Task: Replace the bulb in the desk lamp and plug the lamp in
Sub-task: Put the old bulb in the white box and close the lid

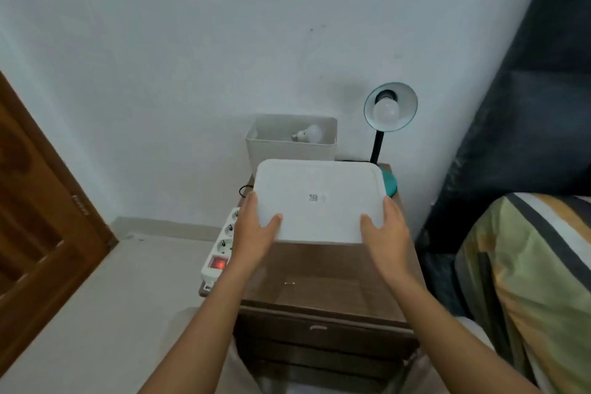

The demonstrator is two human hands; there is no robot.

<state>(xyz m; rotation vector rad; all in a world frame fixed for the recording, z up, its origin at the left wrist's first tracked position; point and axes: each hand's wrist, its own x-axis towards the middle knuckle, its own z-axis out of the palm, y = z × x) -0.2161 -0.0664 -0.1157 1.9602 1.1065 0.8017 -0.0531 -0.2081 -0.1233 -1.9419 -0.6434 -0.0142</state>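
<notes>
Both forearms reach forward; my left hand [256, 227] and right hand [387, 230] grip the near corners of a smooth white rounded-rectangle lid [319, 198], thumbs on top, held over the brown wooden nightstand [319, 285]. At 12 o'clock past the lid: open off-white bin [287, 145], spare bulb [308, 134] lying inside. At 1 o'clock: teal desk lamp [390, 107], frosted bulb in its round shade. At 9 o'clock: white power strip [220, 249], red switch glowing.
</notes>
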